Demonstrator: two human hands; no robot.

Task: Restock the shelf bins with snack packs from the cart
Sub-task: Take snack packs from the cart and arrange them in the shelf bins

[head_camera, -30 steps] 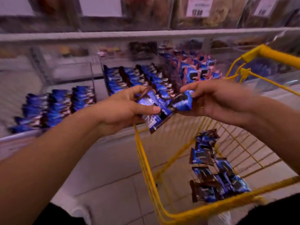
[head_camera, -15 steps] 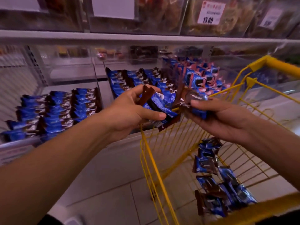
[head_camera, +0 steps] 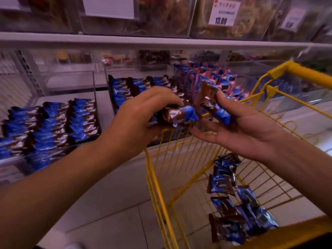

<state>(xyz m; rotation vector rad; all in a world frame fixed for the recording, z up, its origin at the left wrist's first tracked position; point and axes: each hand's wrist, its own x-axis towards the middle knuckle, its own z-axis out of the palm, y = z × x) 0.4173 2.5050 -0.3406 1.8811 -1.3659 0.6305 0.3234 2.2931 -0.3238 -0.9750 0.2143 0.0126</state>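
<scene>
My left hand (head_camera: pixel 136 119) grips a blue and brown snack pack (head_camera: pixel 181 115) over the near corner of the yellow wire cart (head_camera: pixel 156 186). My right hand (head_camera: pixel 240 130), palm up, pinches a second snack pack (head_camera: pixel 213 106) between thumb and fingers, just right of the first. Several more packs (head_camera: pixel 231 211) lie on the cart's floor. Behind my hands, a clear shelf bin (head_camera: pixel 129 87) holds rows of the same packs, and the left bin (head_camera: pixel 50 123) holds further rows.
A bin of blue and pink packs (head_camera: pixel 215 79) sits to the right behind the cart handle (head_camera: pixel 305 72). The upper shelf (head_camera: pixel 161 41) carries clear boxes and a price tag reading 13.80 (head_camera: pixel 223 13). Pale floor tiles lie below.
Both hands have risen toward the shelf bins and drawn slightly apart. The packs, bunched together a second ago, are now split, one in each hand. My right palm has turned up.
</scene>
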